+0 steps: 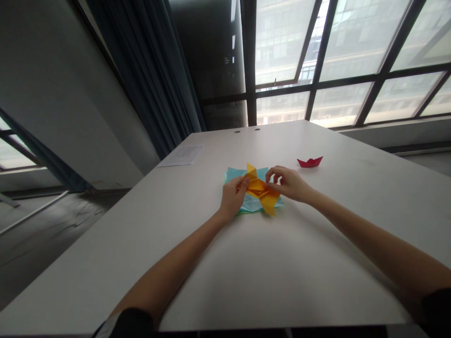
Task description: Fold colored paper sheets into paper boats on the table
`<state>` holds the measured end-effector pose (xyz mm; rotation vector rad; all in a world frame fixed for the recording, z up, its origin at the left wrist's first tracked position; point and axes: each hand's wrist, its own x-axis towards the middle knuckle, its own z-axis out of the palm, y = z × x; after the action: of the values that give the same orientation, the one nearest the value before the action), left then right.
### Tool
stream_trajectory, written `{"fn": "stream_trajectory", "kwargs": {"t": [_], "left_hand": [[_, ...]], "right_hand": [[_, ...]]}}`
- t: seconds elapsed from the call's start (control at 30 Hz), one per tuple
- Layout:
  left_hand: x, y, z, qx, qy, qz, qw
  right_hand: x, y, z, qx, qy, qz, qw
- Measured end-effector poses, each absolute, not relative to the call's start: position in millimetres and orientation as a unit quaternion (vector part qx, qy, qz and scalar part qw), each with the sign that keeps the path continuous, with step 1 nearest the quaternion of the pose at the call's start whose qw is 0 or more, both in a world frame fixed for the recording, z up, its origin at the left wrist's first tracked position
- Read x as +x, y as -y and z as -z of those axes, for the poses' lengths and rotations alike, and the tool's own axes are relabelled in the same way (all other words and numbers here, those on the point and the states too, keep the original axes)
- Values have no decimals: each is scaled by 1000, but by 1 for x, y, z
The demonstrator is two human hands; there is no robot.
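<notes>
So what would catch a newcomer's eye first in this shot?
Probably the bright orange folded paper, held between the left hand and the right hand above light blue-green paper sheets. Next, the small red folded-paper boat, alone farther back on the white table, beyond the right hand.

Daylight enters windows [282, 47] beyond the white table's [197, 300] far edge; a blue curtain [148, 61] hangs near its far-left corner.

We're looking from one head-worn cam, facing fwd & down over a white tabletop [197, 281] to windows [282, 42] beyond; hands approx. mid-distance, no 2nd view sharing the scene.
</notes>
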<state>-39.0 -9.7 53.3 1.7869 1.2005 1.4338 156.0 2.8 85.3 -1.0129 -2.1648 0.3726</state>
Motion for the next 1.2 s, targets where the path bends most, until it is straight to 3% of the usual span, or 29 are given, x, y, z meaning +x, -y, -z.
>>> {"fn": "stream_trajectory", "kwargs": {"t": [0.27,0.7,1.2], "left_hand": [[-39,-1,-51,609,-462,-556,326],[-33,-3,-50,464,-452,-579,496],[-32,-4,-49,455,-490,-550,500]], "right_hand": [[155,4,-85,-338,906,-112,229],[152,3,-86,-413,848,-178,281],[151,2,-84,-363,878,-169,263]]}}
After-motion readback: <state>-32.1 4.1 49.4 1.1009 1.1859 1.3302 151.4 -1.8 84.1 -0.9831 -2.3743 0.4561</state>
